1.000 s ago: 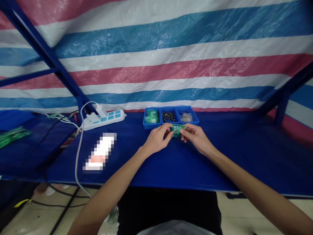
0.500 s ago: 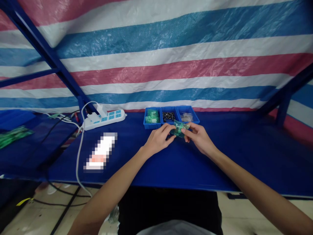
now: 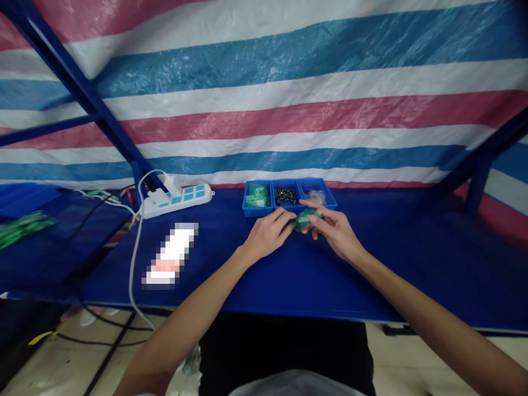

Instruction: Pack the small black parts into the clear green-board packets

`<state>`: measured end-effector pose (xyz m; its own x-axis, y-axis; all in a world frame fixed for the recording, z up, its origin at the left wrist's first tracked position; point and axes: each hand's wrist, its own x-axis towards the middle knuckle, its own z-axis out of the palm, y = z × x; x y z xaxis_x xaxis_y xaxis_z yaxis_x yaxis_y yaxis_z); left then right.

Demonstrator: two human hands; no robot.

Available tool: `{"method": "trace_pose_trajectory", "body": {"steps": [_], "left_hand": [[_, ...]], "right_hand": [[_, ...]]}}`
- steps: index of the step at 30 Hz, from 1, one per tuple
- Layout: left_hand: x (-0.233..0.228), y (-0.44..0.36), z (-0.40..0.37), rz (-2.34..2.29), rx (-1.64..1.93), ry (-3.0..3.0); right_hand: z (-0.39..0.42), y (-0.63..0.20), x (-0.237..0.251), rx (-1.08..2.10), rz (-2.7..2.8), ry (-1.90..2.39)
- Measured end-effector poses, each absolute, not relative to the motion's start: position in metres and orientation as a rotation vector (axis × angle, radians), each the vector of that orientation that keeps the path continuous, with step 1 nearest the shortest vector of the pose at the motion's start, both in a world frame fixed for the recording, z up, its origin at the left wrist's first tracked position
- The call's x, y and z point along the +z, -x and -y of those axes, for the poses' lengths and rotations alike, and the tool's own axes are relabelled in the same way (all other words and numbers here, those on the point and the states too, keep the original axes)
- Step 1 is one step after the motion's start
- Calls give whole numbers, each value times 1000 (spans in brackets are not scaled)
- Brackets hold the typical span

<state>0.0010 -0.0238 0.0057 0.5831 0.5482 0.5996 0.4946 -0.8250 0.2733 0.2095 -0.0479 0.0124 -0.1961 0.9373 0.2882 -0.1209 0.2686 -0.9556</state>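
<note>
Two hands meet just above centre frame, both on one small green board (image 3: 303, 220). Compared with half a second back, the board sits lower and flatter now, less tipped up toward the camera, and the right hand's fingers have spread out over it instead of pinching its edge. So my read is they're turning it over or reseating something on it rather than putting it down; it's clear of the trays and I can't tell if it touches the table (image 3: 371, 275).

Pose-wise: both forearms come up from the bottom corners and converge. The left hand (image 3: 268, 234) is curled, fingertips closed on the board's left end, knuckles up. The right hand (image 3: 334, 231) is half open, index stretched along the top of the board, thumb underneath as far as I can see, holding the right end.

Just behind the hands, three blue trays (image 3: 289, 196) sit in a row: green boards in the left one, dark bits in the middle, pale stuff in the right. Further left, a white power strip (image 3: 177, 199) with a cable hanging off the table edge. Striped tarp (image 3: 289, 82) fills the back.
</note>
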Motion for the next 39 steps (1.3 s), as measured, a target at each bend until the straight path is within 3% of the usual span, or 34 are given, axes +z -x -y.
{"method": "trace_pose_trajectory", "body": {"steps": [15,20,25,35,39], "left_hand": [[7,-1,29,-825,1174,-2723],[9,-1,25,-784,1360,-2714],[10,-2,22,-726,1257,-2781],[1,-2,19,-837,1218,-2654],[0,-2,18,-802,1318,-2650]], "right_hand": [[36,-210,0,1187,1261,963],[38,-212,4,1324,1188,991],[43,-208,12,1445,1291,981],[42,-209,4,936,1681,1041],[43,-208,3,939,1644,958]]}}
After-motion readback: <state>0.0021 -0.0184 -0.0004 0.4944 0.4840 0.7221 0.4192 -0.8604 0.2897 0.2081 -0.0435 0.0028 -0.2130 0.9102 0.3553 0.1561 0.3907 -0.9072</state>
